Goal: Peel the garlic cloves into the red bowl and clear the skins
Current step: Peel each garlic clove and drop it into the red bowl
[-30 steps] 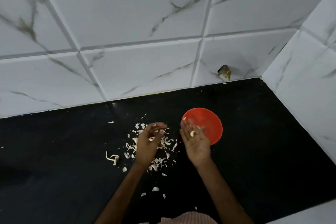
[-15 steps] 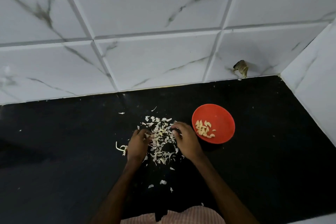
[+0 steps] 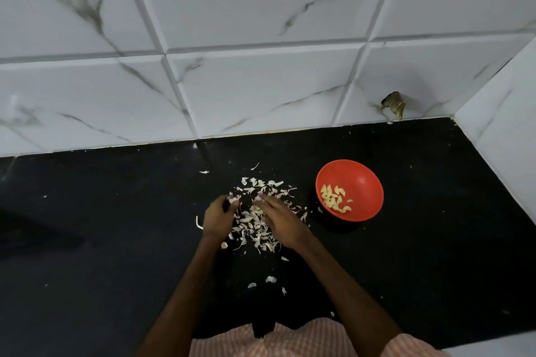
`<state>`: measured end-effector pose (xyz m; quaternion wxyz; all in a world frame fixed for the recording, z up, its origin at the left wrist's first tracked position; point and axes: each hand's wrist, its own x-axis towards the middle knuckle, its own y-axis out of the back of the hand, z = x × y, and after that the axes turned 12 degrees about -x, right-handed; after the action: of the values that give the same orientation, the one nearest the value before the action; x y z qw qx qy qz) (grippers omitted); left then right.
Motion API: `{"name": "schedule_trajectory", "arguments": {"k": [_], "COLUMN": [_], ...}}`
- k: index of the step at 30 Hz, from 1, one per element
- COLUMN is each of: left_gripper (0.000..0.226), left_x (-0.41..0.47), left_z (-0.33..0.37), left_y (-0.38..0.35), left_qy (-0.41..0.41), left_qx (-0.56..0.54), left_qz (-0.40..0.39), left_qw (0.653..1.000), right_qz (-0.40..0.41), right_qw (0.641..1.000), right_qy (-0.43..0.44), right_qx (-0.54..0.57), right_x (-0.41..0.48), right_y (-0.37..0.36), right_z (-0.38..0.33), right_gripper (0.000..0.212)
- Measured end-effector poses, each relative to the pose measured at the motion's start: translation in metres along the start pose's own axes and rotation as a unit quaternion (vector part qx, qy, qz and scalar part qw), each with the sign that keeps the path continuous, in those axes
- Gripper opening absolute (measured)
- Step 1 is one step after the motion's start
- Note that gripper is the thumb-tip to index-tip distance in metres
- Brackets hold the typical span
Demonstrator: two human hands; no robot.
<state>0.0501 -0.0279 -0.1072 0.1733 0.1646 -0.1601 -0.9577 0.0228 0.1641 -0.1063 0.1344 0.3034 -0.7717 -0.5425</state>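
- Left hand (image 3: pixel 218 219) is down at the left edge of the garlic skins (image 3: pixel 255 229), fingers curled, a few pale scraps pinched at the tips.
- Right hand (image 3: pixel 280 220) lies across the pile, fingers stretched out flat on the skins, gripping nothing.
- Red bowl (image 3: pixel 364 182) sits just right of the pile on the black countertop (image 3: pixel 420 255), peeled cloves (image 3: pixel 335 200) heaped in its left side.
- A few stray skins lie nearer the person.
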Motion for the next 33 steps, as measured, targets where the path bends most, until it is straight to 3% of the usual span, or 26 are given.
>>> {"name": "schedule_trajectory", "arguments": {"k": [3, 6, 11, 15, 17, 19, 22, 27, 33], "left_gripper": [0.015, 0.009, 0.004, 0.007, 0.005, 0.006, 0.005, 0.005, 0.025], "left_x": [-0.005, -0.01, -0.017, -0.023, -0.026, -0.029, -0.033, -0.036, -0.041], "left_z": [-0.001, -0.002, -0.004, -0.006, -0.008, -0.008, -0.008, -0.006, -0.001], "left_y": [0.015, 0.028, 0.042, 0.039, 0.033, 0.026, 0.013, 0.0, -0.011], "left_qy": [0.017, 0.02, 0.025, 0.01, 0.003, -0.013, -0.042, -0.052, -0.073], "left_qx": [-0.068, -0.101, -0.139, -0.124, -0.123, -0.101, -0.061, -0.038, 0.012], "left_qz": [0.038, 0.057, 0.076, 0.05, 0.025, 0.002, -0.045, -0.099, -0.163], "left_qw": [0.997, 0.993, 0.987, 0.991, 0.992, 0.995, 0.996, 0.993, 0.984], "right_qz": [-0.001, 0.055, 0.143, 0.155, 0.146, 0.156, 0.173, 0.162, 0.166], "right_qw": [0.994, 0.994, 0.987, 0.981, 0.975, 0.952, 0.908, 0.86, 0.82], "right_qy": [0.049, 0.04, -0.065, -0.118, -0.142, -0.18, -0.219, -0.228, -0.239], "right_qx": [-0.094, -0.083, -0.046, 0.024, 0.088, 0.194, 0.312, 0.426, 0.492], "right_x": [-0.009, -0.023, -0.029, -0.026, -0.026, -0.026, -0.025, -0.024, -0.021], "right_y": [-0.018, -0.028, -0.025, -0.017, -0.016, -0.014, -0.012, -0.007, -0.001], "right_z": [-0.007, -0.007, -0.004, -0.008, -0.009, -0.011, -0.014, -0.016, -0.015], "right_gripper": [0.06, 0.057, 0.014, 0.008, 0.015, 0.026, 0.026, 0.024, 0.008]}}
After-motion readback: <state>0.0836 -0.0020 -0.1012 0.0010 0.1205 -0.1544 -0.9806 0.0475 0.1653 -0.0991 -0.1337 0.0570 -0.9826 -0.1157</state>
